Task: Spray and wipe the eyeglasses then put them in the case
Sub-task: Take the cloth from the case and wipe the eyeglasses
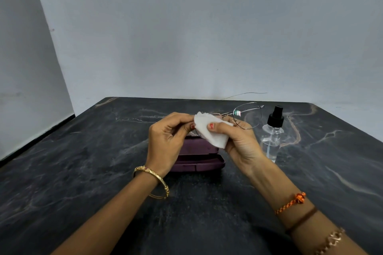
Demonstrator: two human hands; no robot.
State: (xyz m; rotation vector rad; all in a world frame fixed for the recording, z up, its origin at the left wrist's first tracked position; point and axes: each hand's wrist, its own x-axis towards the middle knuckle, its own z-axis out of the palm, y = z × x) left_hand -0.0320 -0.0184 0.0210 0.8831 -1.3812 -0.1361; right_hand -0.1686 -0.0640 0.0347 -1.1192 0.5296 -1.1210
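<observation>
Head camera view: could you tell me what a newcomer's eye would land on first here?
First the white cloth at centre, pinched by the right hand over one lens of the wire-framed eyeglasses, which the left hand grips from the other side. Just below them a purple case lies on the dark marbled table. Right of the hands stands a clear spray bottle with a black nozzle.

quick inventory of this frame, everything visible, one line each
eyeglasses: 1, thin silver metal frame, held above the table between both hands
wipe: 1, white, folded over one lens
case: 1, dark purple, on the table under the hands; open or closed unclear
spray bottle: 1, clear with black nozzle, upright, right of the case
table: 1, black marble-look
left hand: gold bangle on wrist, pinches the eyeglasses
right hand: orange thread on wrist, pinches the wipe
</observation>
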